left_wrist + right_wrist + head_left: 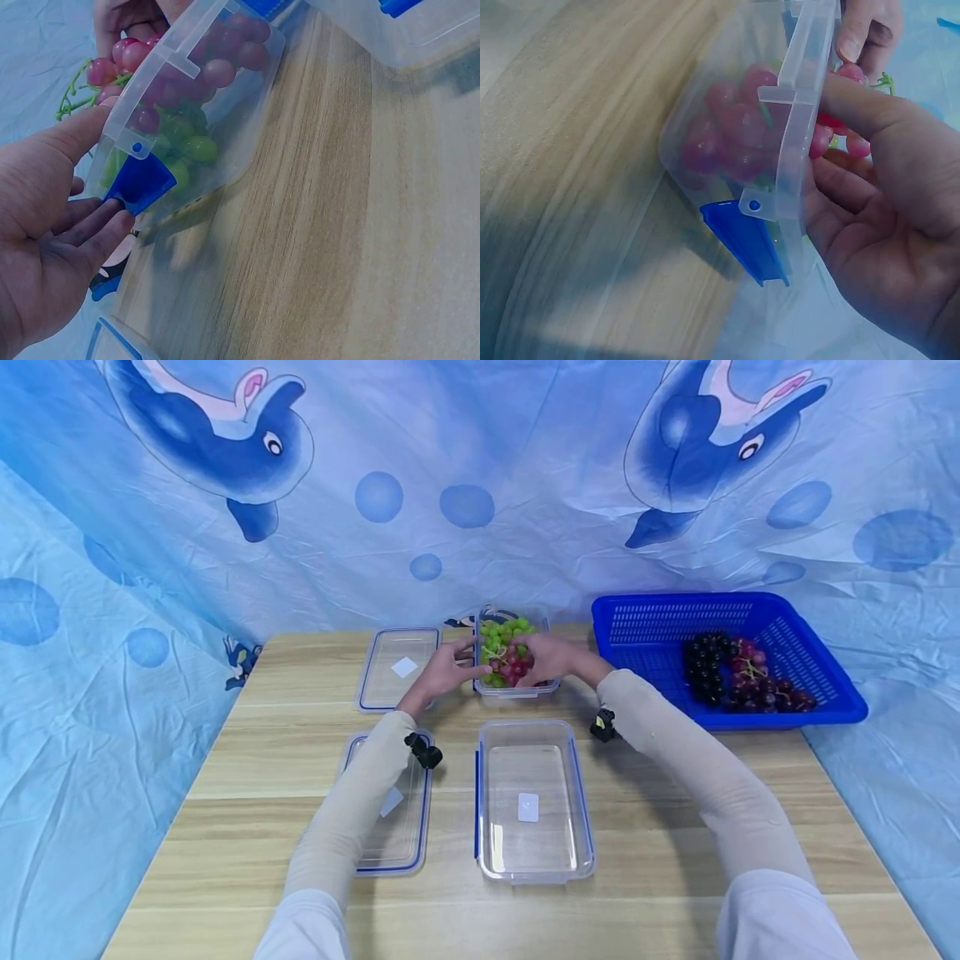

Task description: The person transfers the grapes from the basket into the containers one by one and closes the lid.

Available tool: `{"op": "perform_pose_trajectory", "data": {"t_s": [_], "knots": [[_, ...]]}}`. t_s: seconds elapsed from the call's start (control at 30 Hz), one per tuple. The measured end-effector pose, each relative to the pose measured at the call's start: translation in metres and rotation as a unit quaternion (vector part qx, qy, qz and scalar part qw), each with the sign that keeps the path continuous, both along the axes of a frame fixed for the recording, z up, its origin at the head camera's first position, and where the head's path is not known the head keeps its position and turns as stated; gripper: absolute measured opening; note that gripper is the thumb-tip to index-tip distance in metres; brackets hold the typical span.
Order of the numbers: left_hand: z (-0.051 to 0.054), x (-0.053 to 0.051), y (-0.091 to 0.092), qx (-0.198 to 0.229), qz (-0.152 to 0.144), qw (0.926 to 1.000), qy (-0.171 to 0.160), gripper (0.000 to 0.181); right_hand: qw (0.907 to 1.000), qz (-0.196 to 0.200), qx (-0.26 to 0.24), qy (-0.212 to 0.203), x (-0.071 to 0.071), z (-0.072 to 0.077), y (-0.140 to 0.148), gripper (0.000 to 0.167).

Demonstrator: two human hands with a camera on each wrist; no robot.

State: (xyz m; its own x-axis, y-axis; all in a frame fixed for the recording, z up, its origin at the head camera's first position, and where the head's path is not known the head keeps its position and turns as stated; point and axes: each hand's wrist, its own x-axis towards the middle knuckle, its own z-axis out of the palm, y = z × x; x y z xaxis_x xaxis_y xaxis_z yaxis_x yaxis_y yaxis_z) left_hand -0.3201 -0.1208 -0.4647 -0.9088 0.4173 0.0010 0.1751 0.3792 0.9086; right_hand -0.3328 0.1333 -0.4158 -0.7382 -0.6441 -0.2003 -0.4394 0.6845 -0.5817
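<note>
1. Red grapes (513, 666) sit in the front part of the far box (517, 692), beside and partly over the green grapes (504, 631); we see some above the rim.
2. Right hand (551, 658) reaches over the box's right wall; we mark thumb and fingers curled round the red grapes, but cannot tell how firm the hold is.
3. Left hand (447, 668) is at the opposite wall: we get thumb at the rim, other fingers spread and slightly bent by the blue latch (146, 184), which hangs unfastened. Thumb and fingers are apart.
4. Near box (525, 847) stands in front of the far one on the table (247, 827); we note a white label inside its outline.
5. Far lid (397, 689) and near lid (393, 839) lie to the left, the near one partly under the left sleeve (360, 785).
6. Basket (637, 660), blue, is at right; we count black grapes (705, 668) and more reddish bunches in it.
</note>
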Motion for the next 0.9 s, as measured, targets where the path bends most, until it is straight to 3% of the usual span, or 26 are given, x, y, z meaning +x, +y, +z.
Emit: {"op": "perform_pose_trajectory", "data": {"t_s": [0.17,0.3,0.37,0.57,0.67,0.77,0.83,0.9], "knots": [[0.007,0.002,0.001,0.003,-0.009,0.9999,-0.009,0.076,0.9992,0.012,-0.016,0.034,0.0,0.003,0.004,0.05],[0.006,0.002,0.002,0.004,-0.004,1.0,0.004,0.075,0.9946,0.003,-0.013,0.103,-0.003,0.01,0.011,0.037],[-0.001,-0.001,0.002,0.007,0.001,0.9999,0.012,0.077,0.9922,-0.007,-0.006,0.124,-0.002,0.015,0.012,0.039],[-0.001,-0.004,0.001,0.007,0.0,0.9999,0.014,0.077,0.983,0.005,0.048,0.177,0.003,0.017,0.006,0.043],[0.0,-0.004,0.001,0.005,-0.002,0.9999,0.015,0.077,0.9878,0.026,0.067,0.138,0.005,0.015,0.003,0.039],[-0.001,-0.004,0.001,0.0,-0.005,0.9999,0.015,0.077,0.9946,0.039,0.076,0.06,0.005,0.014,0.003,0.019],[-0.001,-0.004,0.001,-0.005,-0.006,0.9999,0.015,0.076,0.9961,0.042,0.075,0.018,0.005,0.013,0.003,0.019],[-0.001,-0.004,0.0,-0.008,-0.006,0.9998,0.015,0.076,0.9968,0.04,0.069,0.003,0.004,0.014,0.004,0.018]]}}
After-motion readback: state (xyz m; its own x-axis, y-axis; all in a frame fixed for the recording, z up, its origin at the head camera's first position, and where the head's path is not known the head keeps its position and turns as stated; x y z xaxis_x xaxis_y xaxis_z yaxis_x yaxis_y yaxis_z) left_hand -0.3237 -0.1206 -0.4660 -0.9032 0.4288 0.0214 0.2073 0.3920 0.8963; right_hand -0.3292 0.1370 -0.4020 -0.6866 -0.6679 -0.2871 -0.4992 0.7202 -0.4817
